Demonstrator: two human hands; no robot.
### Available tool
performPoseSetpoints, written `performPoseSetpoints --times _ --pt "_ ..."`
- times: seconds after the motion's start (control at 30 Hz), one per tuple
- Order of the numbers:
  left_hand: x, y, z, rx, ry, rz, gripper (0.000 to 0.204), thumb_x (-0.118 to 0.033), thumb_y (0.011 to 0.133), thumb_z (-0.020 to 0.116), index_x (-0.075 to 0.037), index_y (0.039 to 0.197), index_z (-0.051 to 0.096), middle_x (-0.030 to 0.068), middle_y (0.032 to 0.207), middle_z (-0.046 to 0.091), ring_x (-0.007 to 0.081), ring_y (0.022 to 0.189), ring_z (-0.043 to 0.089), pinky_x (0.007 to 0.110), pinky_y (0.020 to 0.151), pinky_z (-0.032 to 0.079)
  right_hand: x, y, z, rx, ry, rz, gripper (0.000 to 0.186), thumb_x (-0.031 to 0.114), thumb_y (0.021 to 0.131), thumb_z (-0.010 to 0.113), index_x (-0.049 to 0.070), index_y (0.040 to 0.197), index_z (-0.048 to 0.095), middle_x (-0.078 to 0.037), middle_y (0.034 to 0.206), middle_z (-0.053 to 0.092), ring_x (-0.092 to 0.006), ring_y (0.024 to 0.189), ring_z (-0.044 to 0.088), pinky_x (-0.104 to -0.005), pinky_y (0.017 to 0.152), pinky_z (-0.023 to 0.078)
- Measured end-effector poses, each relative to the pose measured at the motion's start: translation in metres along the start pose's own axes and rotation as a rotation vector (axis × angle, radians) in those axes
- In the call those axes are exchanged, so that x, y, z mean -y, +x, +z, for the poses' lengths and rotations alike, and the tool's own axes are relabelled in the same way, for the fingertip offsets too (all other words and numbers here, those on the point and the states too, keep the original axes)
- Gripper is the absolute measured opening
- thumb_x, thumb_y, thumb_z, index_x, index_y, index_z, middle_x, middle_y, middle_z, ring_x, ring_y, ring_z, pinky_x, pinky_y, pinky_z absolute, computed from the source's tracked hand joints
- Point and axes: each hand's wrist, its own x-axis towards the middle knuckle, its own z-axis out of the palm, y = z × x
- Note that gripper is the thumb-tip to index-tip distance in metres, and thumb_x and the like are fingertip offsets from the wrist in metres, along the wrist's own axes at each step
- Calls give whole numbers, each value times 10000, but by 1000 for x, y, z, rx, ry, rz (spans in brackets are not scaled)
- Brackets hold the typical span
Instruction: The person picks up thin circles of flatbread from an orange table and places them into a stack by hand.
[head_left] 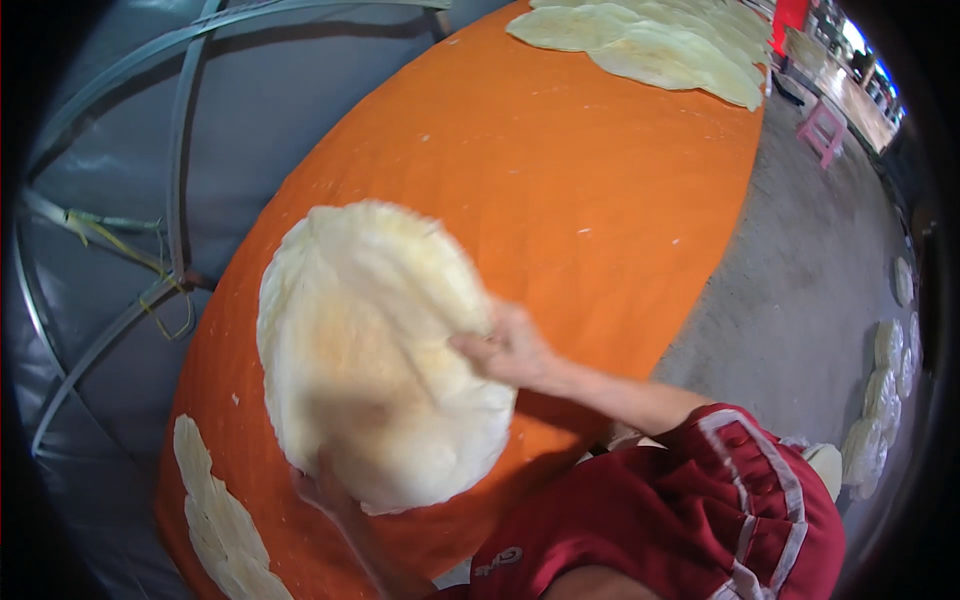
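A large round flatbread [370,400], pale with a browned middle, is held up over the orange cloth [600,200]. Its surface is puckered, and a fold runs toward its right edge. My right hand [508,345] grips that right edge, thumb on top and the other fingers partly hidden. At the lower left edge, my left hand [318,488] is closed on the bread, blurred and mostly covered by it.
More flatbreads [660,50] overlap at the cloth's far end, and others [220,525] lie at its near left. Metal bars [185,150] stand along the left. Wrapped packs [875,420] line the floor at right. A pink stool [823,130] stands farther off.
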Motion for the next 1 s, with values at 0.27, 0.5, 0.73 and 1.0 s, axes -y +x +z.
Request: performPoseSetpoints --times 0.27,0.5,0.73,1.0 --pt "-39 -41 299 344 -162 -310 407 -128 714 659 63 1031 490 141 978 554 200 844 534 295 762 420 -36 -19 -311 -431 370 447 429 93 706 645 -95 1056 484 -178 973 579 -235 833 592 -340 747 489" --pt "-8 -60 335 229 -450 -562 519 -273 835 527 -16 1239 329 151 1268 343 263 1058 450 372 866 392 -44 3 -375 -416 533 650 503 209 736 648 -104 1082 460 -184 979 575 -238 837 588 -319 736 488" --pt "5 -44 352 178 254 -131 477 -247 837 519 44 1187 374 163 1119 490 256 956 516 335 801 419 -75 5 -331 -526 116 412 447 161 715 670 -50 1066 492 -135 942 593 -202 779 594 -305 660 499" --pt "-32 -105 312 403 -799 -601 382 4 767 554 8 1124 415 89 1071 512 174 957 506 305 812 408 -30 66 -373 -243 361 696 497 273 749 629 -38 1104 475 -171 1044 551 -227 947 545 -324 828 444"
